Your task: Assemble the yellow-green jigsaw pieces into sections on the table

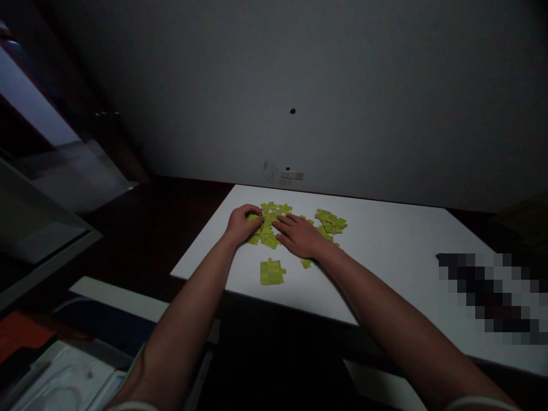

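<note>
Yellow-green jigsaw puzzle pieces (pixel 269 217) lie in a loose cluster on a white table (pixel 385 251). At the cluster's left edge, my left hand (pixel 242 225) has its thumb and forefinger curled close together on a puzzle piece; the other fingers are hidden. My right hand (pixel 298 235) rests palm down with fingers spread over the cluster's right side, hiding some pieces. A larger green puzzle piece (pixel 272 272) lies apart, nearer the front edge. Beyond my right hand sits a small overlapping group of pieces (pixel 330 220).
A pixelated dark object (pixel 488 294) lies on the table's right side. Behind the table rises a grey wall (pixel 214 103) with a socket strip (pixel 292 175). An open drawer or box with assorted items (pixel 68 371) is at the lower left.
</note>
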